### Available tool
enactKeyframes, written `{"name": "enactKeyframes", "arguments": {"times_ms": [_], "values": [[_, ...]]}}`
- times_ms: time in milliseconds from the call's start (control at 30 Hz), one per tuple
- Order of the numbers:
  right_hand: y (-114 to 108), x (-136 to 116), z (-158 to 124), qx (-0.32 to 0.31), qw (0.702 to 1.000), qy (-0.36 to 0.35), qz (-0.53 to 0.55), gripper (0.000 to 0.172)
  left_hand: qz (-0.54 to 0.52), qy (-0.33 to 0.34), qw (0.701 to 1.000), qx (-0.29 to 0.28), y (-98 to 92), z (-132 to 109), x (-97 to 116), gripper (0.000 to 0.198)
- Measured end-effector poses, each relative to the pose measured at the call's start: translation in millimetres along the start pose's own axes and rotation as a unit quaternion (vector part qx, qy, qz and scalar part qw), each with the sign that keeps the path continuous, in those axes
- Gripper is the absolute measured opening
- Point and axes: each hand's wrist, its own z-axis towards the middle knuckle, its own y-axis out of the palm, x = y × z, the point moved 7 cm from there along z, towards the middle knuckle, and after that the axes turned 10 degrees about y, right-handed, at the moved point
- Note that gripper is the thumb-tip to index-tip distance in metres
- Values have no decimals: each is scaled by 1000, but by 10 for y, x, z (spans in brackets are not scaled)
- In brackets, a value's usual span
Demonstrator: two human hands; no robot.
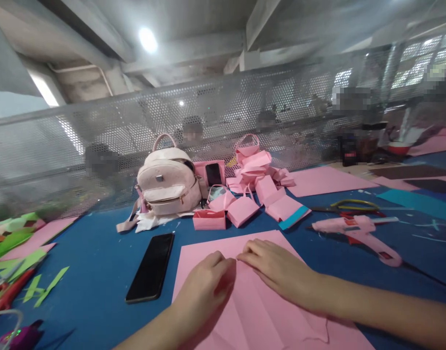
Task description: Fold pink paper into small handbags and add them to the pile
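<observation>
A sheet of pink paper [266, 243] lies on the blue table in front of me. On top of it is another piece of pink paper [255, 316] with crease lines running along it. My left hand [210, 279] is closed, its fingers curled at the far edge of the creased paper. Close beside it, my right hand [272, 265] pinches the same edge with bent fingers. The fingertips are nearly touching, and part of the paper's edge is hidden beneath them.
A black phone [150, 270] lies left of the paper. Behind stand a cream backpack [168, 180] and small pink paper bags [243, 209]. To the right are a pink glue gun [357, 231] with its cord and yellow-handled scissors [357, 205]. Red-handled scissors [13, 289] lie left.
</observation>
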Motion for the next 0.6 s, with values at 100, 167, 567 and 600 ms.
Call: {"name": "enactKeyframes", "arguments": {"times_ms": [100,167,567,600], "values": [[111,-33,-59,50,999,-13,-13,28,99,60,993,27,-1,-49,48,25],[144,-34,-101,81,996,-26,-30,27,135,103,984,57,-20,-77,82,29],[136,69,-247,175,976,-97,-84,54,335,230,906,122,218,-285,62,42],[78,85,-242,193,975,-81,-71,52,331,203,911,140,257,-295,21,43]]}}
